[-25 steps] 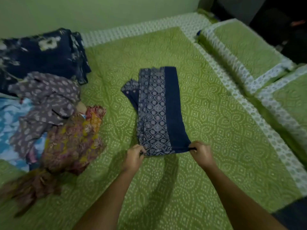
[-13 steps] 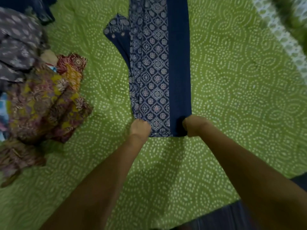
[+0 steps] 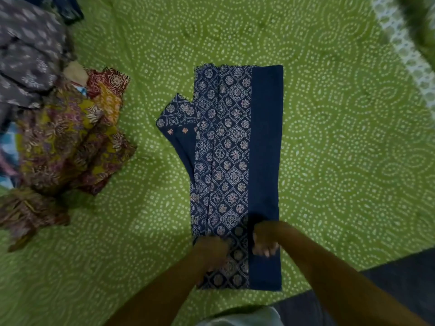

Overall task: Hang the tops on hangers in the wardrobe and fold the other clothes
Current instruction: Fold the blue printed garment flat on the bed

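A navy garment [image 3: 235, 149] with a white lattice print and a plain navy band along its right side lies folded into a long strip on the green bedspread [image 3: 341, 137]. A sleeve sticks out at its left. Both my hands are on its near third, with the near end lying flat behind them towards me. My right hand [image 3: 264, 242] sits on the plain band with its fingers curled into the cloth. My left hand [image 3: 211, 251] lies on the printed part. It is blurred, so its grip is unclear.
A heap of loose clothes lies at the left: a brown and yellow floral piece [image 3: 68, 142] and a grey printed one [image 3: 28, 50]. A white-trimmed pillow edge [image 3: 404, 48] shows at the top right. The bed's near edge [image 3: 388, 278] is at the lower right.
My hands left the garment's near end and moved farther up it. The view shifted, so the whole strip now shows, with its near end flat on the bed.
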The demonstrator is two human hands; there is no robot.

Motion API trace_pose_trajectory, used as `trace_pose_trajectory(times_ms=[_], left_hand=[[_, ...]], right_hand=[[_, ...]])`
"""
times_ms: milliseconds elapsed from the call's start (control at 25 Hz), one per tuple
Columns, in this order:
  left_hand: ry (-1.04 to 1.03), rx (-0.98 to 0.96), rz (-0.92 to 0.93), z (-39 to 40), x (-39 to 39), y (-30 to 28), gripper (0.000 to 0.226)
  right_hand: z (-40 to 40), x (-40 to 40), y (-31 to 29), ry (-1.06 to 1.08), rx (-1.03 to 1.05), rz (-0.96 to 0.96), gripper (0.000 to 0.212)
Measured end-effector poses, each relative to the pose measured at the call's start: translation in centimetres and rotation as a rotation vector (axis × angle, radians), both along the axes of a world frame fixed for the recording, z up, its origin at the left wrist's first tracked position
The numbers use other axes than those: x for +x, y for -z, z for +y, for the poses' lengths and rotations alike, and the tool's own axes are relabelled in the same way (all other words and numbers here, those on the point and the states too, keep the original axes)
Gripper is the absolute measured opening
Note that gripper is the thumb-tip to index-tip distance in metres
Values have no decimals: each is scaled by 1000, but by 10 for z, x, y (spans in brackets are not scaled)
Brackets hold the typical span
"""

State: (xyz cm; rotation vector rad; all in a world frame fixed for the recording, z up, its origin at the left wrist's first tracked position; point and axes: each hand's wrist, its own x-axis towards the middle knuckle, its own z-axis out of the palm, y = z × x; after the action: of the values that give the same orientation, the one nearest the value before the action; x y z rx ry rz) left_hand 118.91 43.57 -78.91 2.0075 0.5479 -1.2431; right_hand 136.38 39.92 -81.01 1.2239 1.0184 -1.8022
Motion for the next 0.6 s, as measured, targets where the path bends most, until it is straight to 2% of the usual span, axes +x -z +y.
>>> trace_pose_trajectory(times_ms=[40,120,160,200,280,320,400,480,560,600], left_hand=[[-73,126,-135,15,10,10,30],[-199,396,-395,54,36,26,42],[-177,489,-470,74,50,35,52],[-84,542,-468,95,60,42,61],[24,651,-330,131,56,63,75],[-10,701,-233,146,50,70,80],[-238,771,-129,171,42,73,84],[-448,818,-226,177,49,63,80],[-662,860,-374,173,68,55,62],[-831,819,-360,172,79,51,56]], right_hand=[[22,10,4,105,197,-18,16],[70,34,13,425,700,-207,23],[93,45,18,534,865,-312,22],[112,55,24,630,930,-370,22],[130,66,47,677,884,-408,22],[134,70,56,701,834,-403,23],[139,74,63,760,785,-406,25],[142,75,65,787,756,-413,26],[147,74,62,774,714,-413,29],[151,75,58,760,684,-405,31]])
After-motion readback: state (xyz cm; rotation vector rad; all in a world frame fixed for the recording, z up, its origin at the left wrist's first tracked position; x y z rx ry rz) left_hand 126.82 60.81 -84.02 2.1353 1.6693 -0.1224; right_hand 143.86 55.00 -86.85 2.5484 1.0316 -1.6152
